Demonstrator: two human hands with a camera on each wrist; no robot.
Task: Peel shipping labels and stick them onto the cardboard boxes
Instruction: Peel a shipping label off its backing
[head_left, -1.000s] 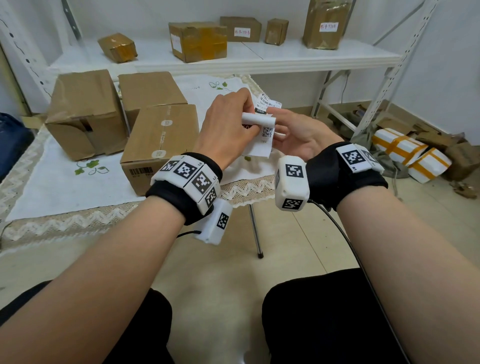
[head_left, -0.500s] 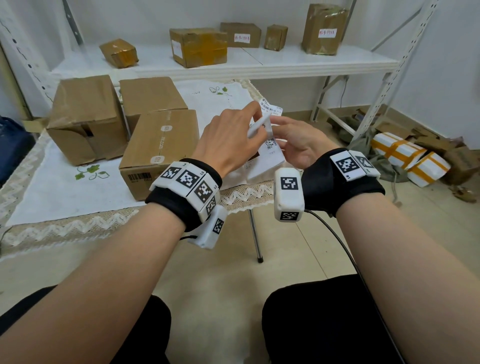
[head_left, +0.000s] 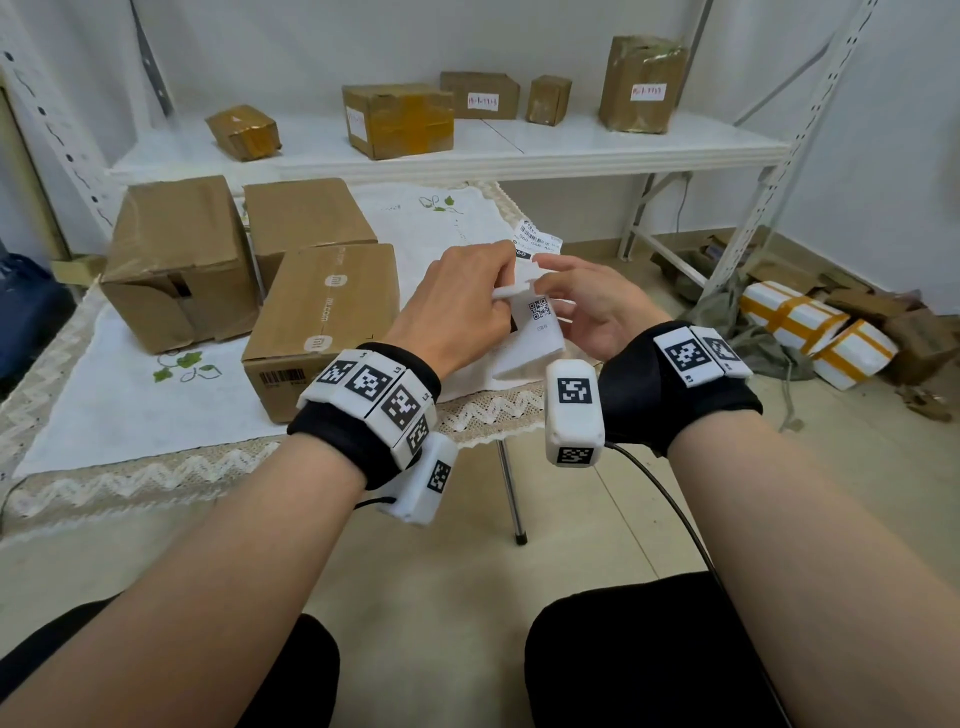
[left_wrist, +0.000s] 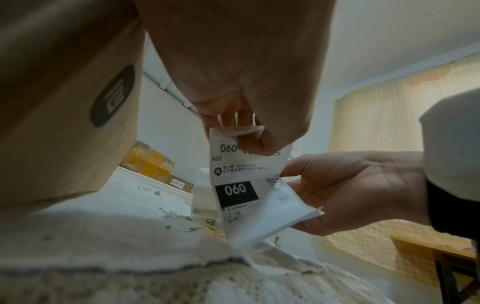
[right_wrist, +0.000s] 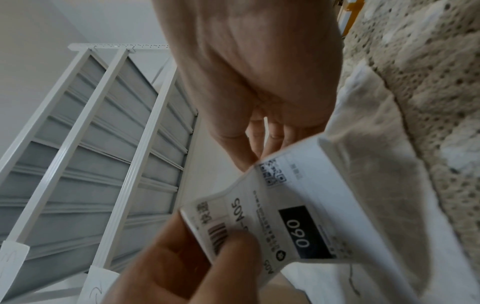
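Observation:
A white shipping label (head_left: 540, 310) printed "060" (left_wrist: 238, 188) hangs between my hands above the table's right edge. My left hand (head_left: 506, 275) pinches the label's barcode end (right_wrist: 221, 236) between thumb and fingers (left_wrist: 249, 142). Just to its right, my right hand (head_left: 550, 280) holds the white backing paper (left_wrist: 272, 209), which curls away from the label's lower part, with the fingers (right_wrist: 255, 144) behind the sheet. Three plain cardboard boxes stand on the table to the left: the nearest (head_left: 327, 312), one behind it (head_left: 306, 218) and a dented one (head_left: 176, 260).
The table carries a white embroidered cloth (head_left: 130, 395) with a lace border. Behind it a white shelf (head_left: 519, 150) holds several taped boxes, some labelled. Wrapped parcels (head_left: 810, 332) and cardboard scraps lie on the floor at right. My knees are below the table edge.
The rolled edge held level between both hands has opened out. The label now hangs from my left hand with the backing peeled off its lower part. Both hands sit slightly lower.

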